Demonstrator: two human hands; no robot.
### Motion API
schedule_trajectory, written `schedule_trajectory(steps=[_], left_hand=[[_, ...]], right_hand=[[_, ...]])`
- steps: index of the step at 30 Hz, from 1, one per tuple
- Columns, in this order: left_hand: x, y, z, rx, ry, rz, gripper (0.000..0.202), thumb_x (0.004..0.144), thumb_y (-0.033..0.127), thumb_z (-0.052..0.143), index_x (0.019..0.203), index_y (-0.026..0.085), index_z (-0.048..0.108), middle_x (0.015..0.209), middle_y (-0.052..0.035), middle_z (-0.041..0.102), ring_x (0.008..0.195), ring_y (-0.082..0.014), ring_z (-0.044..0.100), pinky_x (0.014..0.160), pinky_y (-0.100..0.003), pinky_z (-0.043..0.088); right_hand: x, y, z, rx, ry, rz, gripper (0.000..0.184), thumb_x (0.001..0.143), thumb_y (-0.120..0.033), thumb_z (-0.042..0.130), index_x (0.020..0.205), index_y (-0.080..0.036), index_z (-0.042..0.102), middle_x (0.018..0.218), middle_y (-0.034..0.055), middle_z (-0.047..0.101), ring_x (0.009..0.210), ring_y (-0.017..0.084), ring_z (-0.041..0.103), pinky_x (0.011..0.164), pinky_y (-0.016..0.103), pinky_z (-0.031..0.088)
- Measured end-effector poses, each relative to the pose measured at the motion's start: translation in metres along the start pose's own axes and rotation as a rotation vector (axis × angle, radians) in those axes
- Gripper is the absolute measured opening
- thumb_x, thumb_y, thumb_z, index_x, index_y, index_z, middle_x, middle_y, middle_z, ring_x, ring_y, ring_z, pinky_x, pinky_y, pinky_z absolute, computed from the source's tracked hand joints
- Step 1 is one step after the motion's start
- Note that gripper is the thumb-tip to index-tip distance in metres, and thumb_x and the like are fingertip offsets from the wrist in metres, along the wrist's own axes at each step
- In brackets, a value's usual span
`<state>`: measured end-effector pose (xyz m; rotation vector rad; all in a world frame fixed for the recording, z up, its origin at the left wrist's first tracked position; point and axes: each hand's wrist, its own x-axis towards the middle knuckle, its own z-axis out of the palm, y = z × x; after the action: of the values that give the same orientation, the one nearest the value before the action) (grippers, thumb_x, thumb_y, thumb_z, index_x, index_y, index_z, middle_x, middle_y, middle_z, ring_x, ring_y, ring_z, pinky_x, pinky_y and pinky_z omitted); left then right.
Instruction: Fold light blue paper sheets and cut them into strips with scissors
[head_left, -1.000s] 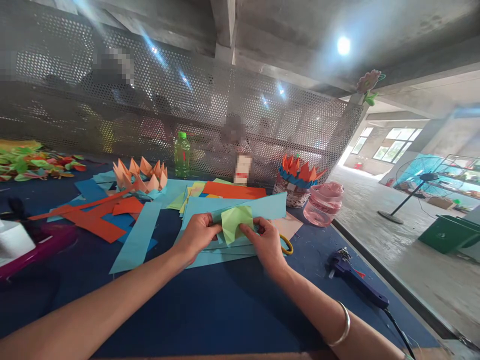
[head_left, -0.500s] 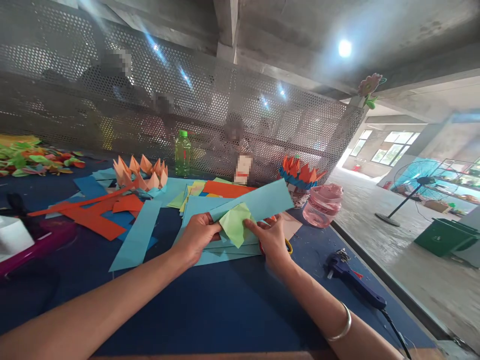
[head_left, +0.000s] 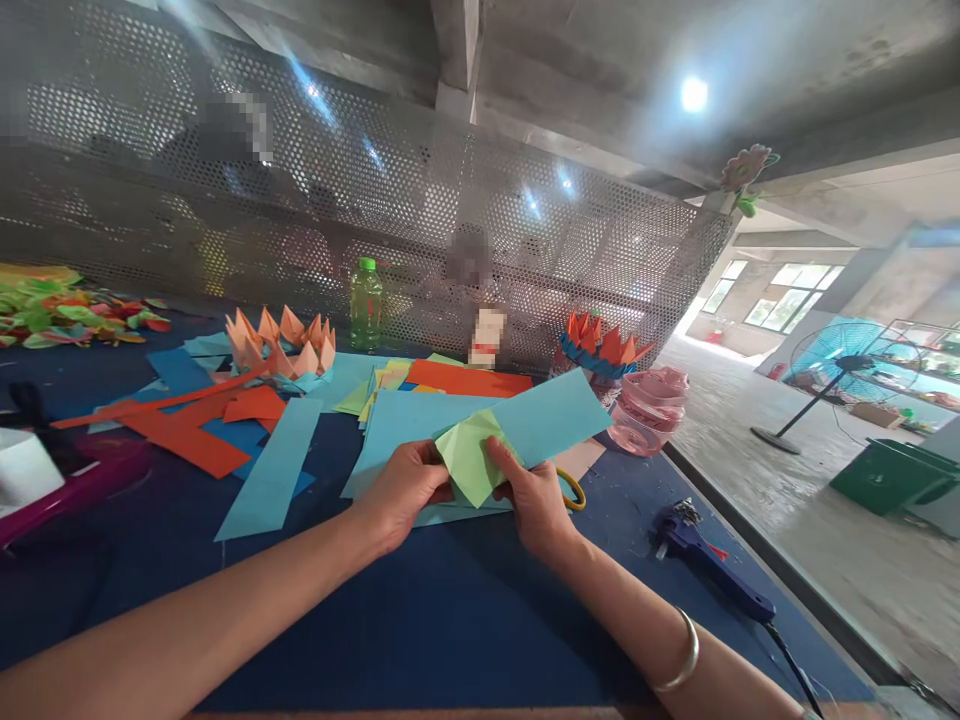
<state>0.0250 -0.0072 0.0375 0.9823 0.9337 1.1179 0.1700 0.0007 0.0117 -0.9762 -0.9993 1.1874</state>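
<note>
A light-green square of paper (head_left: 469, 455) with crease lines lies over a light-blue paper strip (head_left: 559, 415), both held above the table. My left hand (head_left: 405, 490) pinches the left edge of the green paper, its fingertips partly hidden behind. My right hand (head_left: 536, 500) is closed on the other side, thumb flat on the green paper and fingers behind the blue strip. Beneath both hands is a stack of light-blue paper (head_left: 405, 415). Beside my right hand a yellow loop handle (head_left: 576, 490) shows, the rest of that tool being hidden.
Folded-paper rings stand at left, peach (head_left: 281, 345), and right, orange and blue (head_left: 600, 345). Orange strips (head_left: 187, 440) lie leftward. A glue gun (head_left: 712, 570) with a cord rests at right, near a pink bottle (head_left: 649, 410). A green-capped bottle (head_left: 366, 305) stands before the perforated screen (head_left: 420, 200).
The blue strip has shifted right and slightly down. The green paper now lies flatter and more squarely over it. Both hands remain close together, the right one turned a little.
</note>
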Motion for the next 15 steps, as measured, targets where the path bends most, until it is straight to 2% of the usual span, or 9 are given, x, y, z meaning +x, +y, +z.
schedule_trajectory(steps=[6, 12, 15], left_hand=[[-0.0018, -0.0006, -0.0005, -0.006, -0.091, 0.002, 0.027, 0.060, 0.018, 0.074, 0.087, 0.014, 0.074, 0.082, -0.0064, 0.076, 0.086, -0.0272, 0.069, 0.076, -0.035, 0.052], [-0.0041, 0.0075, -0.0025, -0.038, -0.334, 0.062, 0.026, 0.071, 0.020, 0.064, 0.095, 0.015, 0.072, 0.095, -0.0077, 0.075, 0.093, -0.0260, 0.067, 0.083, -0.036, 0.050], [-0.0044, 0.0068, -0.0020, 0.045, -0.274, 0.066, 0.027, 0.072, 0.028, 0.071, 0.095, 0.015, 0.072, 0.093, -0.0080, 0.075, 0.088, -0.0253, 0.068, 0.083, -0.037, 0.050]], right_hand=[[-0.0039, -0.0006, 0.0028, -0.065, 0.002, -0.131, 0.033, 0.072, -0.044, 0.071, 0.067, -0.017, 0.054, 0.057, -0.0039, 0.051, 0.046, 0.007, 0.041, 0.041, 0.020, 0.036], [-0.0019, -0.0054, -0.0009, -0.148, 0.097, -0.193, 0.037, 0.072, -0.047, 0.070, 0.062, -0.018, 0.050, 0.052, -0.0054, 0.047, 0.043, 0.008, 0.041, 0.039, 0.021, 0.036], [-0.0013, -0.0063, -0.0012, -0.162, 0.109, -0.201, 0.037, 0.072, -0.047, 0.070, 0.062, -0.018, 0.050, 0.052, -0.0053, 0.048, 0.042, 0.008, 0.041, 0.038, 0.020, 0.036]])
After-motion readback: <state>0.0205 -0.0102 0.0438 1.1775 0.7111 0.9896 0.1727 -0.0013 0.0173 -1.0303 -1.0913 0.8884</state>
